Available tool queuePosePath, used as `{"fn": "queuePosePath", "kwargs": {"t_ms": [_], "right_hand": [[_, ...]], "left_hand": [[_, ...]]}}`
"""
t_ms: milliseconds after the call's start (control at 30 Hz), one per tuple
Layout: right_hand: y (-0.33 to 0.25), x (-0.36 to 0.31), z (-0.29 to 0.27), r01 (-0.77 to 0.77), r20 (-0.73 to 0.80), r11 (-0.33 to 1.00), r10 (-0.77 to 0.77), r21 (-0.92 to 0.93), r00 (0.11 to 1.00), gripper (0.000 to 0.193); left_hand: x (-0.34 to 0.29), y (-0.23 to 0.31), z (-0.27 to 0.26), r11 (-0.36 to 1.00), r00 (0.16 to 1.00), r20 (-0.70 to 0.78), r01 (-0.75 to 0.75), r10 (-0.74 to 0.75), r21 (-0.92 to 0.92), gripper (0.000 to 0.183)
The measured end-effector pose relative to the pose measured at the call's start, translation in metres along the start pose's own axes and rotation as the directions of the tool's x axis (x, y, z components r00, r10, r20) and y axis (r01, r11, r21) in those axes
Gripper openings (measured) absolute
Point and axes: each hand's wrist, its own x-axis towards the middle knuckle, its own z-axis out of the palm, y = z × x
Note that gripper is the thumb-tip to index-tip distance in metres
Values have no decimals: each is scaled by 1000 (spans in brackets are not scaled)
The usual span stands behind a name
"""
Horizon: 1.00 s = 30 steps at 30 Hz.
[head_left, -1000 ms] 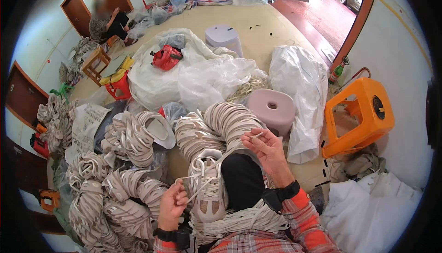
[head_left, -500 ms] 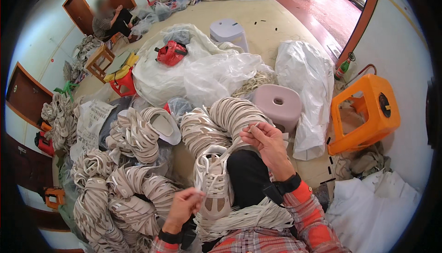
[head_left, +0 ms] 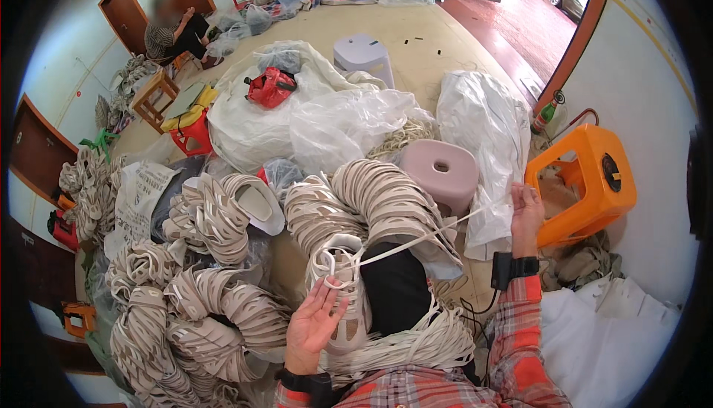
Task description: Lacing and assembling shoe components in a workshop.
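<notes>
A beige and white lace-up shoe upper rests against my black-clad leg, its toe toward me. From its eyelets a pale shoelace runs straight out to the right and up. My right hand is at that side with fingers curled, closed on the lace; the lace's last stretch blends into the white bag behind. Beside the shoe upper, my left hand has its fingers stretched out, the tips close to the lacing. A thick bundle of loose white laces lies across my lap.
Stacked shoe uppers stand ahead, with more heaps at the left. A mauve stool, a white sack and an orange stool are to the right. A person sits at the far left.
My right hand has swung out to the right, and the lace now stretches long from the shoe upper. My left hand has moved slightly right, and its pinched fingers have straightened.
</notes>
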Motion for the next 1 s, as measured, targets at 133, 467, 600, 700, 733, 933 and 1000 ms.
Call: {"fn": "queuePosePath", "kwargs": {"t_ms": [133,467,600,700,733,933,1000], "right_hand": [[-13,-25,33,-58,56,998,57,11,997,14],[-29,-18,56,-83,144,996,79,22,986,11],[-38,48,-1,163,74,986,-160,-44,984,10],[-17,37,10,134,93,985,-124,-109,988,9],[-10,13,36,15,151,990,6,-137,989,8],[-68,-6,33,112,9,975,-112,-190,994,9],[-78,-20,28,218,32,908,-222,-357,975,9]], "left_hand": [[0,15,-1,870,985,-34,-135,171,475,43],[65,72,50,-726,621,588,-683,-518,83,29],[69,75,49,-704,673,604,-667,-427,245,27],[67,67,46,-771,731,499,-612,-466,176,26],[64,73,41,-787,748,491,-590,-446,183,26],[73,77,28,-640,816,494,-557,-301,529,11],[79,65,19,-760,742,583,-576,-331,301,9]]}}
